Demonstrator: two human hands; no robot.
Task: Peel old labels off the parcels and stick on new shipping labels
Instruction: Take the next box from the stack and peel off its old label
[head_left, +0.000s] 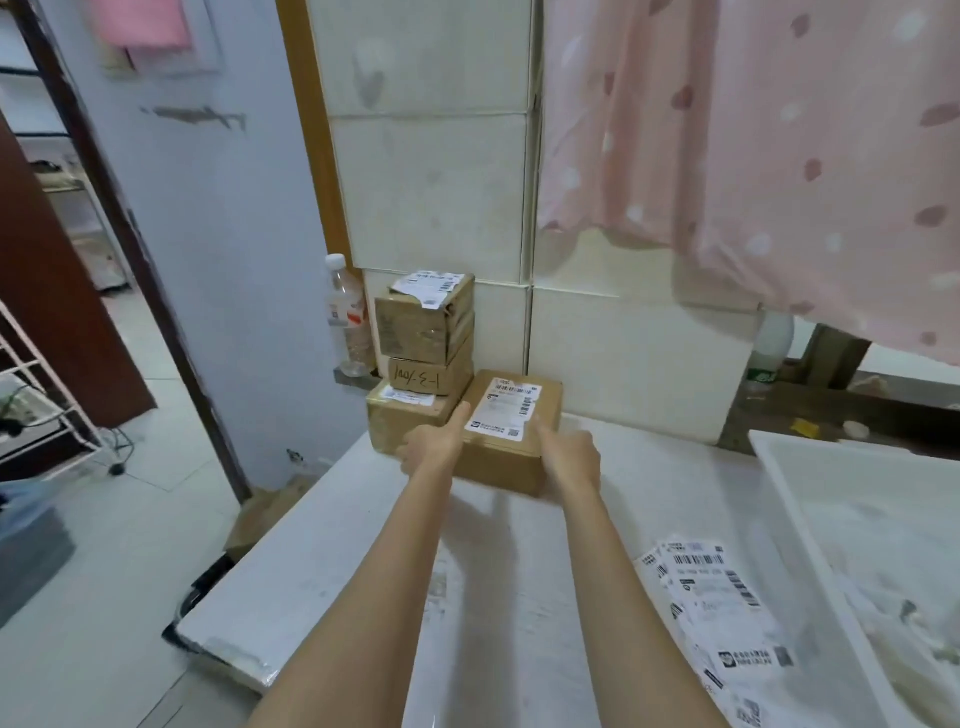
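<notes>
Centre frame, the cardboard parcel (511, 436) sits on the white table (332, 561) against the tiled wall, a white shipping label (503, 409) lying flat across its top. Both arms are stretched out to it. The left hand (434, 446) is at the parcel's left edge, one straight finger touching the top right beside the label's left margin, the rest of the hand down the box's side. The right hand (569, 457) comes in from the lower right, a straight finger reaching onto the top near the label's lower right corner; that hand is motion-blurred, so whether the other fingers curl I cannot tell.

Is this label the old one or a fresh one? Cannot say from here. If it is being stuck down, the good way is to stroke from the middle out to the edges, pressing corners last, so no bubble stays. If it is to come off, pick at one corner with a nail, brace the box with the other hand, and pull low and slow so the card does not tear.

Just left, touching the parcel, a stack of three boxes (423, 358), the top one's label half lifted. A plastic bottle (347, 317) stands behind them. Lower right, a fan of spare labels (719, 603) waits beside a white tray (810, 530).
</notes>
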